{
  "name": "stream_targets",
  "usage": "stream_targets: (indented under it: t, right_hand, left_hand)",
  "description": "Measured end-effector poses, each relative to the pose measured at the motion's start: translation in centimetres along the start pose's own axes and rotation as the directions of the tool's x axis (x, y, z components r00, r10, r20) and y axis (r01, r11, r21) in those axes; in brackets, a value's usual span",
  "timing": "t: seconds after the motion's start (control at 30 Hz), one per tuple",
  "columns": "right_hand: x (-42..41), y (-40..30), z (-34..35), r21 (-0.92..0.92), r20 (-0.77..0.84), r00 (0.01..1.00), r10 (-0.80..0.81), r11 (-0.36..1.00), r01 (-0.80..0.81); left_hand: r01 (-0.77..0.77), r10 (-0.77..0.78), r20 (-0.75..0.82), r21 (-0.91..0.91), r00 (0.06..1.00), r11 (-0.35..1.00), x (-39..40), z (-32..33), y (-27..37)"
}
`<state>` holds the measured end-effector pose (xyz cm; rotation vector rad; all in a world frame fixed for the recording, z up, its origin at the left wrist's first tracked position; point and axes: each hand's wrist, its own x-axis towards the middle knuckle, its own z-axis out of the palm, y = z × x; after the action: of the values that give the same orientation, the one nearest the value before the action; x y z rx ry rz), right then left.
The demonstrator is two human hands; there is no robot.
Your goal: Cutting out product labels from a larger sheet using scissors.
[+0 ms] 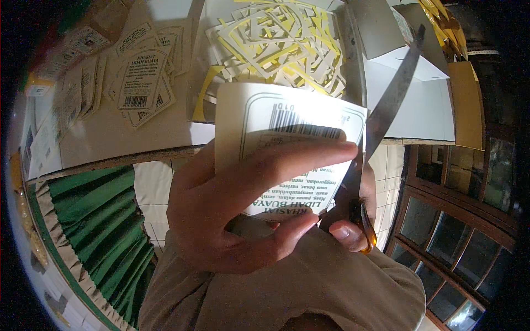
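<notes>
A white printed paper label (306,120) with a bordered panel and a barcode is held upside down in my left hand (248,194), its fingers across the front and thumb at the lower edge. My right hand (352,231) grips a pair of scissors (391,91) by its amber-and-black handle. The blades are parted at the label's right edge, one rising up past the table edge. Part of the right hand is hidden behind the label and scissors. Beyond the label, a tray (351,49) holds a heap of white and yellow paper offcuts (281,45).
Cut labels (143,78) lie in overlapping piles on the white tabletop (165,145) at left. A white cardboard box (410,103) and yellow packets (443,25) are at right. Pleated green cloth (99,231) hangs below the table edge; a wood-framed glass panel (455,236) stands lower right.
</notes>
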<state>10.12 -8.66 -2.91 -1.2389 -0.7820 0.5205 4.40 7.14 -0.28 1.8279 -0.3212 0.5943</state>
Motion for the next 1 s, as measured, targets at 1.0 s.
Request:
stream_targets:
  t: [1.0]
  right_hand:
    - [-0.2, -0.7, -1.3, -0.103, 0.088, 0.976, 0.198, 0.977, -0.189]
  left_hand:
    - [-0.022, 0.018, 0.213, 0.017, 0.977, 1.000, 0.5, -2.4, -1.3]
